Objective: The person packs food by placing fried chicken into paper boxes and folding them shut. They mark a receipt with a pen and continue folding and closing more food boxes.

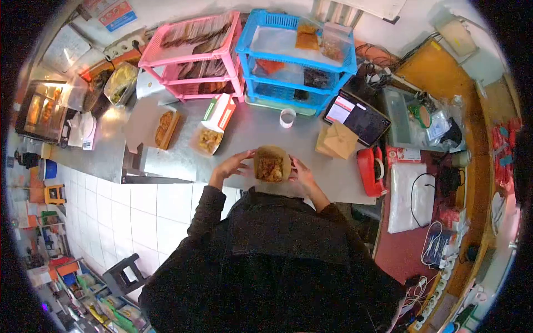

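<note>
A brown paper food box [272, 151] with its top open stands at the near edge of the metal counter, directly in front of me. Browned pieces of food [270, 170] lie inside it. From the left, my left hand [233, 165] grips the box's side, its fingers slightly spread. My right hand [300, 172] holds the opposite side, with part of its fingers hidden along the wall. Beyond the box is a small white cup [287, 117]. Two folded kraft paper boxes [337, 139] lie to the right.
A paper carton of food [210, 140] and a tray with browned food [165, 130] sit left on the counter [250, 125]. Pink [191, 91] and blue [300, 58] tiered racks stand behind. At right are a tablet [358, 117], a red tape dispenser [371, 172] and plastic bags [411, 197].
</note>
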{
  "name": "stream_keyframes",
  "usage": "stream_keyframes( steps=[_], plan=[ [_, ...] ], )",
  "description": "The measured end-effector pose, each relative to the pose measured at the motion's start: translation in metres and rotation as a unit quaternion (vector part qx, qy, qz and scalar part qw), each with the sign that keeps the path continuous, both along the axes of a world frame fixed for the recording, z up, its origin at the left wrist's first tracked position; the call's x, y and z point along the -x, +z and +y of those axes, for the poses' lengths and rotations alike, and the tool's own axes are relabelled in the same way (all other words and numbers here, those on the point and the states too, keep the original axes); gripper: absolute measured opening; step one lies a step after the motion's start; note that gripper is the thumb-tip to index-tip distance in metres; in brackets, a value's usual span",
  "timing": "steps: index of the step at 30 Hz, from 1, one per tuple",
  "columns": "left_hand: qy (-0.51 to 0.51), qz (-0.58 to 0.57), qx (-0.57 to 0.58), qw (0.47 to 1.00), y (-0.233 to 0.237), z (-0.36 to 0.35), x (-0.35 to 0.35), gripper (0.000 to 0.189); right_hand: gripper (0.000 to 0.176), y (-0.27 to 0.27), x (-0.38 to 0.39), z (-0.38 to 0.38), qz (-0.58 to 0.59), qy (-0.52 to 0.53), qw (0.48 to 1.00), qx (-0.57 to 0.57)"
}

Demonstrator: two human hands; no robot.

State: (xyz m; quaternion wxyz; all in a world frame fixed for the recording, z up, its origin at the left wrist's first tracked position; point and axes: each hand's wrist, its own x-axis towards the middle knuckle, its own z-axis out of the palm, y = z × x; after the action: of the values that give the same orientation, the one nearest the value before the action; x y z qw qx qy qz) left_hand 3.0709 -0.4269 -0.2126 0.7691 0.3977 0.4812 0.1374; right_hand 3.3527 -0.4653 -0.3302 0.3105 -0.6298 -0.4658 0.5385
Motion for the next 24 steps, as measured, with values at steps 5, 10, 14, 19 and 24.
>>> stream_keyframes(
  steps=[5,10,14,19,24],
  plan=[
    [-0.004,0.001,-0.08,0.997,-0.025,-0.006,-0.016,0.086,0.089,0.052,0.015,-0.001,0.179,0.041,0.976,0.118],
    [-0.02,0.133,-0.398,0.908,-0.117,0.007,-0.03,0.074,0.069,0.043,0.039,0.02,0.07,0.109,0.992,0.007],
    [0.005,0.228,-0.455,0.861,-0.098,-0.002,-0.04,0.076,0.054,0.022,0.032,0.029,-0.139,0.142,0.975,-0.102],
    [-0.075,0.111,-0.514,0.847,-0.055,-0.016,-0.039,0.085,0.032,-0.047,0.029,0.058,0.164,0.182,0.969,0.003],
    [-0.164,0.123,-0.637,0.743,-0.035,-0.032,-0.054,0.083,0.027,0.013,0.021,0.063,0.107,0.29,0.943,-0.119]
  ],
)
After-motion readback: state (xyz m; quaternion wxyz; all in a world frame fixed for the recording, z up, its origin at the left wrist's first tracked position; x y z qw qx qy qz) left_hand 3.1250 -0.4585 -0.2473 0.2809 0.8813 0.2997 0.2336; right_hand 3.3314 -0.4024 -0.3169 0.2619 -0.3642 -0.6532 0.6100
